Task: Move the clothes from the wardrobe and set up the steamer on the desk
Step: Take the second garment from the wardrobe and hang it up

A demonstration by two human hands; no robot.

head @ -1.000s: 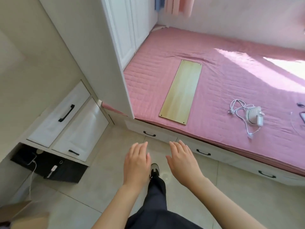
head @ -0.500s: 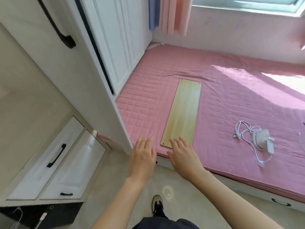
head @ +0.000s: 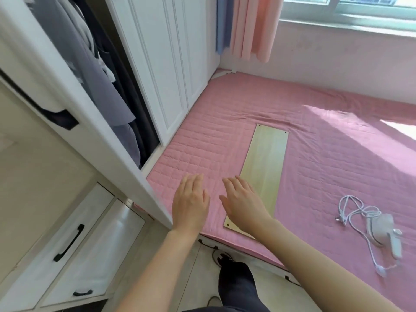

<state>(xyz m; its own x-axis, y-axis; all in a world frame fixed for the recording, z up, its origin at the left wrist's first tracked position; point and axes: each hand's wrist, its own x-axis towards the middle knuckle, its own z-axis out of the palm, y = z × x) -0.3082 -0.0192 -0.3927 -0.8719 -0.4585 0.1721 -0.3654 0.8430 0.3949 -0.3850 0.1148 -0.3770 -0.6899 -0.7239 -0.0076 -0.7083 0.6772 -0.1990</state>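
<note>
Both hands are out in front, palms down, over the near corner of the bed; the left hand point(head: 190, 203) and the right hand point(head: 244, 203) lie side by side and apart, fingers straight and loosely together, holding nothing; whether they touch the cover I cannot tell. Below them a leg in dark trousers point(head: 238, 282) stands on the pale tiled floor point(head: 157, 248); to the left are two white drawers point(head: 67, 244) with black handles. The pink quilted cover point(head: 225, 131) spreads over the bed; a pale wooden board point(head: 266, 163) lies flat on it, its near end partly behind the right hand. The steamer point(head: 382, 230), white and on its side, rests on the cover well to the right of the board, its white cord point(head: 355, 210) in loose loops beside it. To the left an open wardrobe door point(head: 90, 124) is seen nearly edge-on; behind it the clothes point(head: 99, 75), grey and dark garments, hang inside the wardrobe point(head: 162, 64), whose other white doors are shut. Farther back hang a blue curtain point(head: 222, 23) and a pink curtain point(head: 254, 25); the window point(head: 349, 7) is beyond, and sunlight falls on the far right of the cover.
</note>
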